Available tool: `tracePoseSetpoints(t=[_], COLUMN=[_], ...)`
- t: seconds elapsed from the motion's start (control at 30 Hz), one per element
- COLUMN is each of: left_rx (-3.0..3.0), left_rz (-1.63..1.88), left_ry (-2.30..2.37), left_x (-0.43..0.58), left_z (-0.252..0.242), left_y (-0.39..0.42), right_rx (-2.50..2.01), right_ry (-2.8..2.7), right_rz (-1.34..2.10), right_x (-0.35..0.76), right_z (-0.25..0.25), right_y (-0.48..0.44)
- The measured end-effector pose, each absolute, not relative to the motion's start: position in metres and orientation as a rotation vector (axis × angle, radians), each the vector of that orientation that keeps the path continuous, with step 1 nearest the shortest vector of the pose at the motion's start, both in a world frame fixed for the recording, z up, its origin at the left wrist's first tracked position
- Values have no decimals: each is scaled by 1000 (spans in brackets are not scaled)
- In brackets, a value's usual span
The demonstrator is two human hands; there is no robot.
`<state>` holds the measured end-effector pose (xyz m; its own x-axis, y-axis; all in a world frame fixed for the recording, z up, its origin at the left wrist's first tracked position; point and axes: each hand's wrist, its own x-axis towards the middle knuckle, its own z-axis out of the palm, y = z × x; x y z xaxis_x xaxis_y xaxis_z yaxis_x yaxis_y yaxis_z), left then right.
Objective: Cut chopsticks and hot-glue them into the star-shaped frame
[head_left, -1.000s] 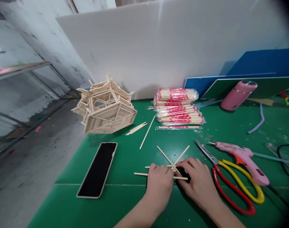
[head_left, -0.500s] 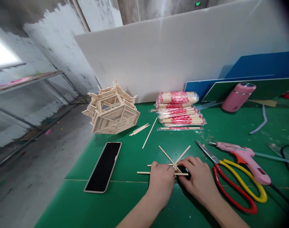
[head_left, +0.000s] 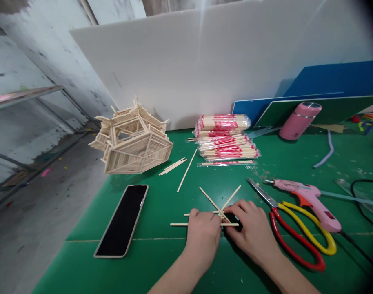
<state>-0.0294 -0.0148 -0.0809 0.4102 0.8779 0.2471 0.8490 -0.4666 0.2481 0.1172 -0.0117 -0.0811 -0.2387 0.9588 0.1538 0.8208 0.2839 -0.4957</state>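
My left hand [head_left: 204, 234] is closed over a thin wooden chopstick [head_left: 178, 224] lying sideways, whose ends stick out on both sides of the fist. A second stick [head_left: 186, 214] runs behind it, partly hidden by the knuckles. Two more slim sticks meet just past my fingers: one leaning left [head_left: 208, 197], the other leaning right [head_left: 232, 196]. My right hand [head_left: 252, 228] curls in from the other side, its fingertips pressed at the crossing of the sticks. A small black object [head_left: 239, 225] shows between its thumb and fingers; its kind is unclear.
Scissors [head_left: 278, 204] and a pink glue gun [head_left: 309, 198] lie at right. A phone [head_left: 122, 222] is at left, behind it a stick-built model [head_left: 137, 147]. Wrapped chopsticks [head_left: 229, 143], loose sticks [head_left: 186, 171] and a pink bottle [head_left: 299, 121] sit farther back.
The view has shifted slightly, so everything sits a little farther left. Both hands keep nearly the same hold at the crossed sticks.
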Motion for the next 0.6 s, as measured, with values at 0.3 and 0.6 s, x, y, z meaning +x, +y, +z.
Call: tracePoseSetpoints(t=[0.3,0.6], left_rx=[2529,2504], left_rz=[502,541], left_ry=[1621,1682], left_x=[-29,-33], left_z=[-83,-80], left_y=[-16,-22], right_rx=[-1566,-1491], right_ry=[-2113,-2045], right_rz=[398,376], right_x=[118,120], right_z=[-84,-82], right_y=[-12,-14])
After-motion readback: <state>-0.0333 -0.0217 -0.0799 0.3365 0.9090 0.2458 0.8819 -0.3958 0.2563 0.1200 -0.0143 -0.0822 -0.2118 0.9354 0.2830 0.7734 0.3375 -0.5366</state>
